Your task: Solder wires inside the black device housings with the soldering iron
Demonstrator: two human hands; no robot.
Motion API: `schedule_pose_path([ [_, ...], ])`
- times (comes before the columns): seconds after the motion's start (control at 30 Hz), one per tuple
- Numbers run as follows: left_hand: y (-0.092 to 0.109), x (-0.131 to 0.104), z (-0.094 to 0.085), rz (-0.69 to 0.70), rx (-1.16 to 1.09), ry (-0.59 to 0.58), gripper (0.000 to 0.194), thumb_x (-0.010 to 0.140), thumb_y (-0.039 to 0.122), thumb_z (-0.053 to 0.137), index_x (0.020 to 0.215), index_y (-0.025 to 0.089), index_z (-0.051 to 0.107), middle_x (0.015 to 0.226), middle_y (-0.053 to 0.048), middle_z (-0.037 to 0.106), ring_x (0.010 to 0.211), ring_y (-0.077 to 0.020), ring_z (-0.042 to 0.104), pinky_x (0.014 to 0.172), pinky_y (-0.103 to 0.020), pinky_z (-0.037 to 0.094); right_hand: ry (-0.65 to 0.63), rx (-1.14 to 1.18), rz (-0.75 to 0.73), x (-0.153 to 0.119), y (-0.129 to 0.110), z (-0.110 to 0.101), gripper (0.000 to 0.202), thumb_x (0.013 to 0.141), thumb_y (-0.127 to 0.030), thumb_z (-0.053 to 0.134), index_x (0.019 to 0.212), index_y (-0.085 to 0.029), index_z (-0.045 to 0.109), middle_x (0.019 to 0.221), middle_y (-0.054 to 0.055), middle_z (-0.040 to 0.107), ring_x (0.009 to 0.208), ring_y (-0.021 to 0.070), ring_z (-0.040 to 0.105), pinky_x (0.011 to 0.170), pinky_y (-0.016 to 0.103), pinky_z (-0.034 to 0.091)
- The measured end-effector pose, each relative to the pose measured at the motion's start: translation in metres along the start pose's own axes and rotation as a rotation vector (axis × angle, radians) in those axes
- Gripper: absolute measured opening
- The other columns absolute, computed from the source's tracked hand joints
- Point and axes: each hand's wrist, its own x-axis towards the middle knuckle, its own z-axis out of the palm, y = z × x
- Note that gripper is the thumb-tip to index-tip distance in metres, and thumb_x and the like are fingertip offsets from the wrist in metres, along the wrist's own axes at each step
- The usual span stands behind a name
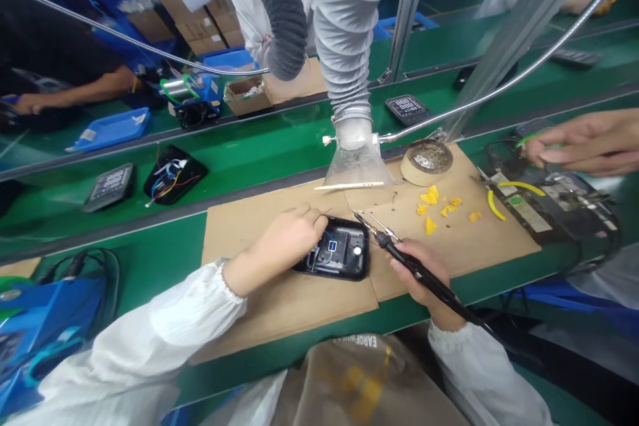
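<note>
A black plastic housing [344, 253] with parts and thin wires inside lies open side up on brown cardboard [269, 306]. My left hand [294, 234] is over its upper left edge, fingers pinched together near a thin wire; what they hold is too small to make out. In my right hand [424, 269] is a black soldering iron [417, 271], its metal tip pointing left above the housing's upper right corner. A thin metal tube or wire runs beside the tip. The iron's cable trails off to the lower right.
A fume hose nozzle [354, 146] hangs just beyond the housing. Yellow sponge scraps [430, 196] and a round tin [426, 161] lie to the right. Another person's hand [589, 143] is at the right, over a soldering station [534, 213]. A blue wire-feed device [54, 319] stands at left.
</note>
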Motion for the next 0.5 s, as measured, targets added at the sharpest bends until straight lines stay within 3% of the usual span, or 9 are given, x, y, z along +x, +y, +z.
schedule_pose_path([
  [0.23, -0.002, -0.015, 0.006, 0.015, 0.009, 0.008, 0.012, 0.091, 0.004, 0.057, 0.091, 0.013, 0.065, 0.083, -0.011, 0.068, 0.081, -0.0264, 0.062, 0.067, -0.036, 0.054, -0.011, 0.002, -0.027, -0.004, 0.003, 0.001, 0.034, 0.088, -0.014, 0.066, 0.12, -0.024, 0.062, 0.095, 0.004, 0.075, 0.084, 0.0211, 0.074, 0.077, 0.036, 0.062],
  [0.4, -0.006, -0.02, 0.015, -0.066, -0.02, 0.042, 0.014, 0.093, 0.005, 0.054, 0.088, 0.013, 0.064, 0.077, -0.009, 0.064, 0.075, -0.025, 0.061, 0.066, -0.036, 0.053, 0.026, 0.099, 0.196, -0.022, 0.006, 0.0, 0.037, 0.086, -0.021, 0.072, 0.121, -0.024, 0.058, 0.102, 0.006, 0.072, 0.088, 0.0236, 0.074, 0.079, 0.039, 0.062],
  [0.5, -0.009, -0.02, 0.016, -0.078, -0.044, 0.017, 0.015, 0.091, 0.002, 0.055, 0.086, 0.015, 0.062, 0.076, -0.008, 0.063, 0.075, -0.0234, 0.061, 0.068, -0.035, 0.054, -0.048, 0.196, 0.272, -0.019, 0.002, -0.006, 0.034, 0.089, -0.022, 0.07, 0.12, -0.025, 0.056, 0.105, 0.007, 0.071, 0.089, 0.0228, 0.074, 0.077, 0.038, 0.062],
])
